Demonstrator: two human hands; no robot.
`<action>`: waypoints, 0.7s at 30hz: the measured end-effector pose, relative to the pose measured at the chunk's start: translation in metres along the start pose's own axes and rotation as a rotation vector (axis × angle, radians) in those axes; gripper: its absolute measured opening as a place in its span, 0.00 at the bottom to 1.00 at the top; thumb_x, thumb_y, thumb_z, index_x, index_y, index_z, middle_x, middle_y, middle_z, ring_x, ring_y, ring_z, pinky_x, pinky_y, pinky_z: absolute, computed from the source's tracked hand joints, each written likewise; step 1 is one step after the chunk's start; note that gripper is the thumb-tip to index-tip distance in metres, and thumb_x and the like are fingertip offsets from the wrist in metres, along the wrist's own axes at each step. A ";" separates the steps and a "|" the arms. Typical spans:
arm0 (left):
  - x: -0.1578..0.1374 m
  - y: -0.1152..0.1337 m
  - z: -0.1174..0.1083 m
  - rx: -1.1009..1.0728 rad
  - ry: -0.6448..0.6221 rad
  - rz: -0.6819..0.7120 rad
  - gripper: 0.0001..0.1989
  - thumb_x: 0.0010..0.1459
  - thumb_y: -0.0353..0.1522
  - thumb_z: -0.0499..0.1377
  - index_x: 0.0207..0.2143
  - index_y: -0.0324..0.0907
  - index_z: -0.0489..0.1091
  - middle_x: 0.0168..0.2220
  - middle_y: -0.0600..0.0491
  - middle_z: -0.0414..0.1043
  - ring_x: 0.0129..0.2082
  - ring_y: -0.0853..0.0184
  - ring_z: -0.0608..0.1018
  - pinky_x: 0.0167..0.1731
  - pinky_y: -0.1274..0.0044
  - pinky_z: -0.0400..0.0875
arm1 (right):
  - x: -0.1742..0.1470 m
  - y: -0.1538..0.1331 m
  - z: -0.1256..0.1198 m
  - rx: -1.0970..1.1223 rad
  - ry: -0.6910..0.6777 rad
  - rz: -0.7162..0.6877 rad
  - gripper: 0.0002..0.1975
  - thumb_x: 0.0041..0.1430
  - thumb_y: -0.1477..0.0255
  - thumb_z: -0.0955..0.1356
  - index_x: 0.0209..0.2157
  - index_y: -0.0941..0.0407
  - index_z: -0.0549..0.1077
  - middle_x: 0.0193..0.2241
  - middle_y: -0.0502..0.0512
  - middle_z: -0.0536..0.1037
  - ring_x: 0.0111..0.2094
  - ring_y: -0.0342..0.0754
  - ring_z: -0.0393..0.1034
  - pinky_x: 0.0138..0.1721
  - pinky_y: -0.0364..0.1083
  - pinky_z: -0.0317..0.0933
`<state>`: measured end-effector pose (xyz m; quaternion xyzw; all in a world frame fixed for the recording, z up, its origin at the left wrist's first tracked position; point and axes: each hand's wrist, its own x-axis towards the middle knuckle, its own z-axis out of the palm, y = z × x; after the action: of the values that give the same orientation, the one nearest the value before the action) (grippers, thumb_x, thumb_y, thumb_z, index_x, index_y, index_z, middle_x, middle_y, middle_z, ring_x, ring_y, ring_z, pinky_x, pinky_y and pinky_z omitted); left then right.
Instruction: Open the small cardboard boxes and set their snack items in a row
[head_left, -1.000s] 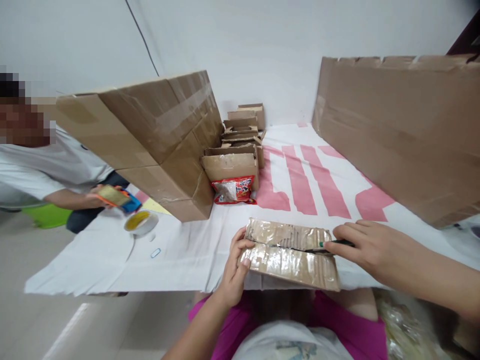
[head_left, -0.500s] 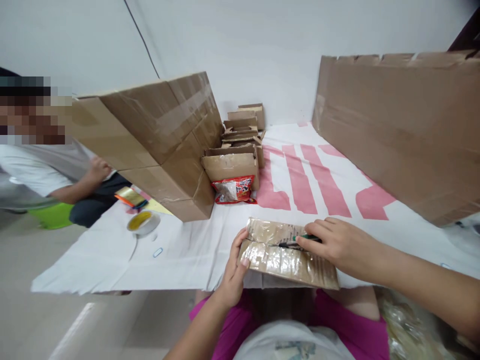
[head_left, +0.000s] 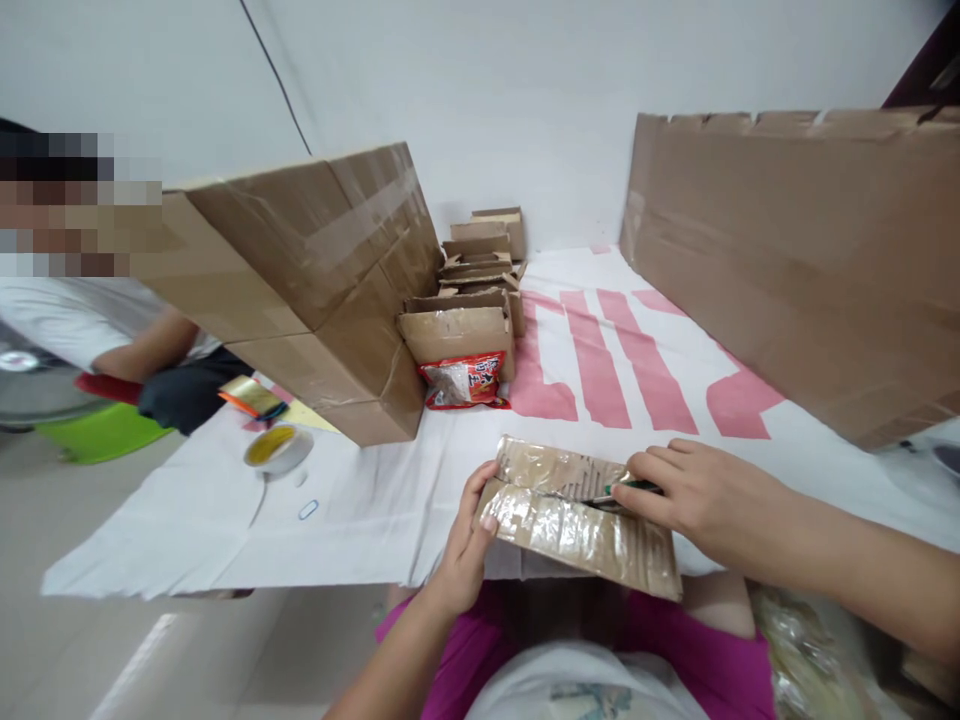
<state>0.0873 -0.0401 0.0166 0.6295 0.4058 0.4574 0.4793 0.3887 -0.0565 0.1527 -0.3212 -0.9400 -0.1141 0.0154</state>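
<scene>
A taped cardboard box [head_left: 577, 530] lies at the table's front edge, with a slit running along the seam of its top. My left hand [head_left: 469, 540] grips the box's left end, thumb on top and fingers on the far side. In my right hand [head_left: 675, 485] is a utility knife [head_left: 634, 489] with a green part, mostly covered by the fingers. Its blade points left and rests in the seam. A red snack packet [head_left: 466, 381] leans against a small open carton [head_left: 457, 330] beyond the box.
Stacked cartons [head_left: 322, 290] stand on the left, a large cardboard panel [head_left: 780, 250] on the right. Several small open cartons line the back. A tape roll [head_left: 277, 450] lies on the white cloth [head_left: 337, 550]. At far left sits another person [head_left: 112, 320].
My right hand has drawn the knife rightward along the seam, and the slit is longer. My left hand keeps its hold. The other person's hand has dropped from view behind the cartons.
</scene>
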 end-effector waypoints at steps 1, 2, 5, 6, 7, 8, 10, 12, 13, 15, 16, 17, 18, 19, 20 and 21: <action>0.000 0.000 0.000 -0.003 0.001 0.001 0.27 0.64 0.46 0.50 0.62 0.45 0.56 0.64 0.46 0.56 0.65 0.53 0.58 0.64 0.61 0.50 | 0.000 0.000 0.000 -0.001 0.013 0.014 0.15 0.56 0.82 0.64 0.44 0.55 0.72 0.34 0.57 0.73 0.30 0.49 0.65 0.33 0.48 0.59; 0.000 0.000 0.000 -0.005 0.001 0.000 0.27 0.64 0.46 0.50 0.62 0.45 0.56 0.64 0.46 0.56 0.65 0.53 0.58 0.64 0.61 0.50 | 0.001 0.000 0.001 0.001 0.028 0.020 0.16 0.56 0.83 0.63 0.44 0.56 0.72 0.35 0.58 0.73 0.30 0.49 0.65 0.33 0.48 0.59; 0.000 -0.001 0.000 -0.003 -0.002 -0.012 0.28 0.64 0.46 0.50 0.62 0.45 0.55 0.64 0.46 0.56 0.64 0.53 0.59 0.64 0.62 0.51 | 0.003 0.000 0.003 0.007 0.094 0.012 0.17 0.57 0.83 0.62 0.46 0.57 0.72 0.35 0.60 0.73 0.30 0.49 0.65 0.33 0.48 0.59; 0.000 -0.001 -0.001 -0.005 -0.004 -0.018 0.29 0.64 0.47 0.50 0.62 0.45 0.54 0.64 0.45 0.56 0.64 0.53 0.59 0.64 0.62 0.52 | 0.004 0.000 0.004 0.006 0.124 0.014 0.17 0.58 0.83 0.62 0.47 0.58 0.72 0.35 0.60 0.74 0.30 0.49 0.65 0.33 0.48 0.59; 0.000 -0.001 -0.001 -0.008 -0.005 -0.023 0.29 0.63 0.47 0.51 0.63 0.45 0.54 0.64 0.45 0.56 0.64 0.52 0.59 0.63 0.62 0.53 | 0.006 0.000 0.006 0.007 0.159 0.022 0.17 0.59 0.83 0.61 0.47 0.58 0.72 0.36 0.61 0.74 0.31 0.50 0.65 0.33 0.48 0.60; 0.000 -0.001 0.000 -0.011 -0.006 -0.028 0.29 0.63 0.47 0.50 0.63 0.44 0.54 0.64 0.45 0.56 0.64 0.52 0.60 0.63 0.62 0.53 | 0.007 -0.001 0.007 0.009 0.193 0.036 0.17 0.59 0.82 0.61 0.48 0.58 0.71 0.36 0.61 0.74 0.32 0.50 0.66 0.33 0.48 0.60; -0.001 -0.001 0.000 -0.017 -0.013 -0.037 0.30 0.64 0.47 0.50 0.63 0.44 0.53 0.64 0.45 0.56 0.64 0.53 0.60 0.63 0.62 0.54 | 0.010 -0.002 0.010 0.011 0.243 0.064 0.16 0.61 0.82 0.61 0.49 0.59 0.71 0.37 0.62 0.74 0.34 0.51 0.67 0.34 0.48 0.60; -0.001 -0.001 0.000 -0.015 -0.018 -0.040 0.30 0.64 0.47 0.50 0.64 0.45 0.52 0.64 0.45 0.56 0.64 0.53 0.60 0.63 0.63 0.54 | 0.013 -0.003 0.011 0.014 0.231 0.057 0.15 0.62 0.81 0.61 0.48 0.59 0.72 0.36 0.62 0.74 0.34 0.51 0.67 0.33 0.48 0.60; 0.000 -0.001 -0.001 -0.010 -0.018 -0.037 0.30 0.64 0.47 0.50 0.63 0.45 0.53 0.64 0.45 0.56 0.64 0.53 0.60 0.63 0.63 0.54 | 0.014 -0.004 0.011 0.018 0.198 0.039 0.14 0.62 0.81 0.61 0.47 0.59 0.72 0.36 0.61 0.74 0.33 0.50 0.66 0.33 0.48 0.60; 0.000 0.000 -0.001 0.002 -0.013 -0.026 0.30 0.64 0.46 0.50 0.63 0.44 0.54 0.63 0.45 0.57 0.63 0.52 0.60 0.63 0.62 0.53 | 0.015 -0.004 0.010 0.038 0.101 -0.005 0.13 0.61 0.80 0.63 0.46 0.58 0.73 0.35 0.59 0.74 0.31 0.50 0.66 0.33 0.49 0.60; 0.000 0.000 -0.002 0.010 -0.010 -0.020 0.29 0.64 0.46 0.50 0.63 0.44 0.54 0.63 0.45 0.57 0.63 0.52 0.60 0.63 0.62 0.52 | 0.014 -0.004 0.009 0.055 0.051 -0.017 0.13 0.61 0.80 0.63 0.45 0.57 0.73 0.34 0.58 0.74 0.31 0.50 0.66 0.33 0.49 0.59; 0.000 0.000 -0.002 0.018 -0.010 -0.014 0.29 0.64 0.46 0.50 0.63 0.44 0.54 0.63 0.45 0.57 0.64 0.52 0.60 0.63 0.62 0.52 | 0.012 -0.003 0.008 0.076 0.004 -0.024 0.13 0.60 0.80 0.64 0.44 0.56 0.73 0.34 0.57 0.73 0.31 0.50 0.66 0.33 0.49 0.59; 0.000 -0.001 -0.002 0.025 -0.011 -0.010 0.29 0.64 0.46 0.50 0.63 0.44 0.54 0.63 0.45 0.57 0.64 0.52 0.60 0.63 0.62 0.52 | 0.010 -0.002 0.006 0.098 -0.040 -0.022 0.13 0.58 0.80 0.65 0.44 0.55 0.73 0.34 0.56 0.73 0.31 0.50 0.66 0.33 0.48 0.59; 0.000 -0.001 -0.003 0.031 -0.013 -0.008 0.29 0.64 0.46 0.50 0.63 0.44 0.54 0.63 0.45 0.57 0.64 0.52 0.60 0.63 0.62 0.52 | 0.006 0.000 0.004 0.118 -0.080 -0.017 0.14 0.57 0.81 0.66 0.43 0.54 0.73 0.34 0.55 0.73 0.31 0.49 0.66 0.33 0.48 0.59; 0.000 -0.002 -0.003 0.036 -0.016 -0.007 0.29 0.64 0.46 0.50 0.63 0.45 0.54 0.63 0.45 0.57 0.64 0.52 0.60 0.63 0.62 0.52 | 0.002 0.001 0.001 0.135 -0.114 -0.012 0.14 0.55 0.81 0.67 0.43 0.53 0.73 0.33 0.54 0.73 0.31 0.49 0.66 0.33 0.48 0.58; -0.001 -0.003 -0.003 0.040 -0.019 -0.008 0.29 0.64 0.47 0.50 0.63 0.45 0.54 0.63 0.45 0.57 0.63 0.52 0.60 0.63 0.62 0.53 | -0.004 0.003 -0.001 0.145 -0.140 -0.011 0.15 0.53 0.81 0.68 0.42 0.52 0.73 0.33 0.53 0.73 0.31 0.49 0.66 0.32 0.47 0.58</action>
<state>0.0839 -0.0393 0.0143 0.6418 0.4127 0.4414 0.4722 0.3936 -0.0565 0.1542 -0.3214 -0.9463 -0.0231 -0.0279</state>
